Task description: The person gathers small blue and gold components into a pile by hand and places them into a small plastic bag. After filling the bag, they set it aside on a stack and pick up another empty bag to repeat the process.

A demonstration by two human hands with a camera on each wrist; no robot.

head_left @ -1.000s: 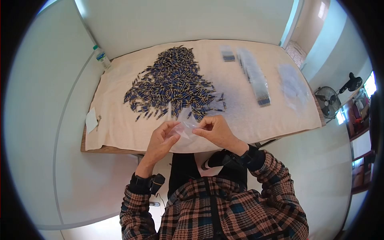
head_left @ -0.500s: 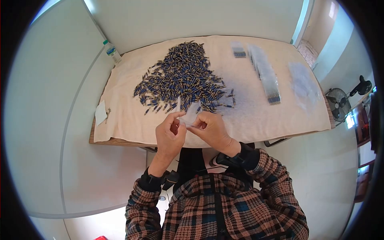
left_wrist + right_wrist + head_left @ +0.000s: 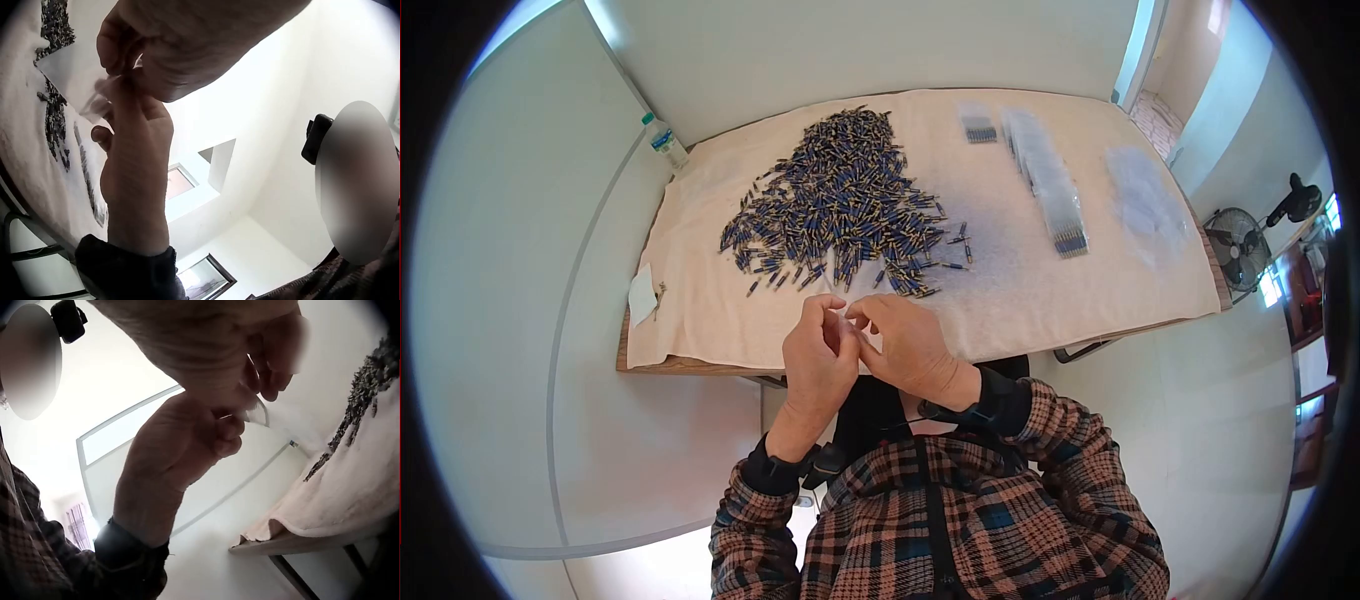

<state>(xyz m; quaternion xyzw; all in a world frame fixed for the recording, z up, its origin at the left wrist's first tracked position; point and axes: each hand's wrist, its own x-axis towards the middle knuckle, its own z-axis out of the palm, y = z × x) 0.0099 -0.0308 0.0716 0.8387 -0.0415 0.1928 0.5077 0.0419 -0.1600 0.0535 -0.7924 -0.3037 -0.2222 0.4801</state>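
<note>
My left hand (image 3: 818,362) and right hand (image 3: 912,345) meet in front of the table's near edge, fingertips close together. Between them both pinch a clear plastic bag (image 3: 94,107), mostly hidden by the fingers in the head view. Through the left wrist view, a thin clear flap of it sticks out past the fingertips. Just beyond the hands spreads a large pile of small blue pieces with gold-coloured ends (image 3: 840,205), shaped like short pen parts.
Right of the pile lies a row of overlapping filled clear bags (image 3: 1045,175), with one filled bag (image 3: 978,125) behind. Flat clear bags (image 3: 1145,205) lie at far right. A water bottle (image 3: 664,141) stands back left; a white paper (image 3: 642,294) lies front left.
The hands have drawn closer together, the right one moving left. The bag, spread between them a second ago, is now mostly covered by the fingers.
</note>
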